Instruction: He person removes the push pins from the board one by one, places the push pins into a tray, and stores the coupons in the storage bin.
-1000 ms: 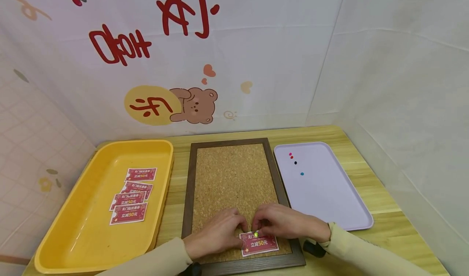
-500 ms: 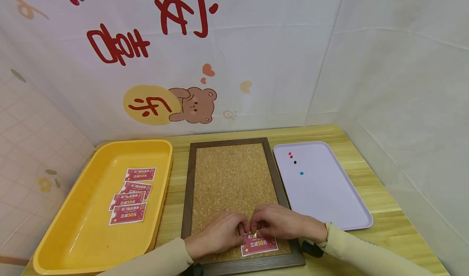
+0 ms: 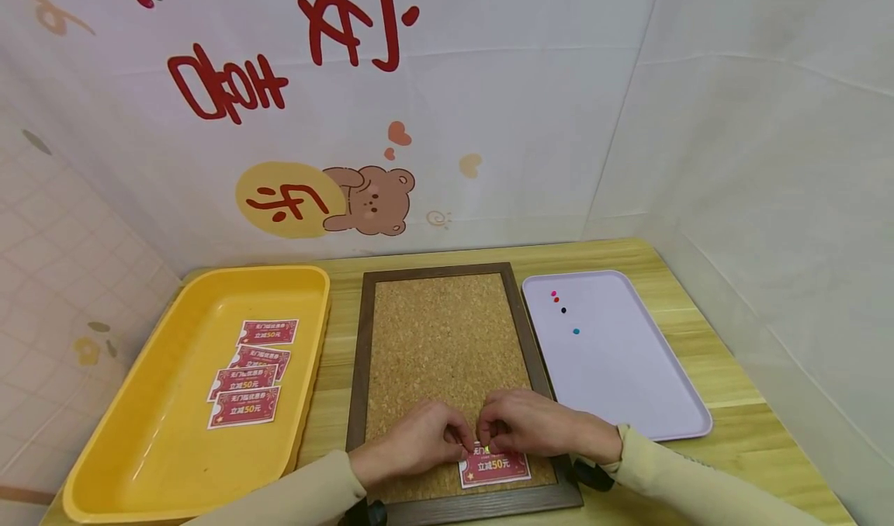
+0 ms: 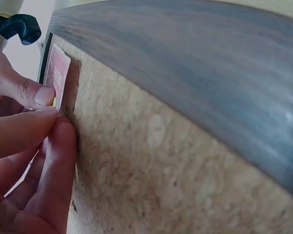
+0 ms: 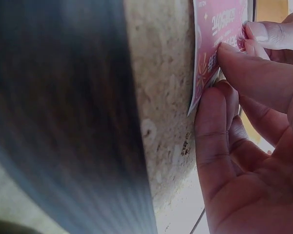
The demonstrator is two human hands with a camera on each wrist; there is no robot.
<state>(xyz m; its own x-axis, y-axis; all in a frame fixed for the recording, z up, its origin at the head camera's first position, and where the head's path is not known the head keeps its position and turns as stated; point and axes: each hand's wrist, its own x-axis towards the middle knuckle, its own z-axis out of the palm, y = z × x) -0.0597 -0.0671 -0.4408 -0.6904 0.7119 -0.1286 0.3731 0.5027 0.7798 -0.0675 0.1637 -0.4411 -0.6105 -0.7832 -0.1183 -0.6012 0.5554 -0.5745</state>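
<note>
A red-and-white paper coupon [image 3: 494, 465] is at the near end of the cork board [image 3: 447, 347]. My left hand [image 3: 422, 442] pinches its upper left edge between thumb and fingers. At its top edge my right hand [image 3: 527, 423] holds it, with the thumb [image 5: 254, 68] on the printed face and the fingers [image 5: 212, 126] at the edge. A small yellow-green push pin [image 3: 487, 449] shows on the coupon by the right thumb; in the left wrist view, a sliver of the pin [image 4: 54, 102] appears between the fingertips. How deep the pin sits is hidden.
On the left, a yellow tray [image 3: 188, 464] contains several overlapping coupons [image 3: 244, 407]. A lilac tray [image 3: 628, 378] at right bears several small pins [image 3: 576, 331], in pink, red, black and blue. The board's dark wooden frame [image 3: 517, 500] borders the cork.
Both hands stay at the coupon with small finger shifts. The left fingertips have moved slightly toward the coupon's upper left edge, and less of the yellow-green pin is visible.
</note>
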